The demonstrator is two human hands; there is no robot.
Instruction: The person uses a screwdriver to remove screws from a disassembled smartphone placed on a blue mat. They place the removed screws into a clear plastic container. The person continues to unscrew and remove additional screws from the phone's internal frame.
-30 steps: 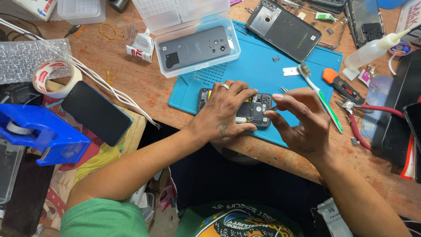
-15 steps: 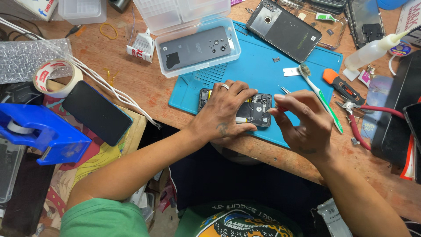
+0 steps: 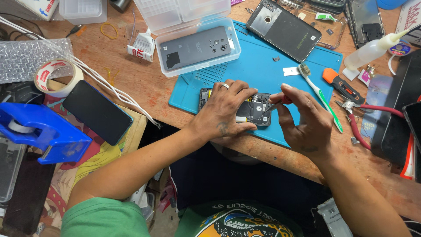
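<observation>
An opened phone (image 3: pixel 256 113) with its back removed lies on the near edge of a blue work mat (image 3: pixel 263 72). My left hand (image 3: pixel 223 112) lies flat over the phone's left half and pins it down, a ring on one finger. My right hand (image 3: pixel 302 120) pinches a small red-handled tool (image 3: pixel 280 102), its tip resting on the phone's upper right part near the camera. The phone's left side is hidden under my fingers.
A grey phone back lies in a clear plastic box (image 3: pixel 199 48) behind the mat. A dark phone cover (image 3: pixel 285 28), a toothbrush (image 3: pixel 320 94), an orange tool (image 3: pixel 335 83), red-handled pliers (image 3: pixel 359 116) and a squeeze bottle (image 3: pixel 372 50) lie to the right. A black phone (image 3: pixel 97 112), tape roll (image 3: pixel 57 77) and blue dispenser (image 3: pixel 41 131) sit left.
My right hand has risen slightly and shifted its fingers, bringing the red-handled tool's tip onto the phone's upper right. The left hand stays on the phone.
</observation>
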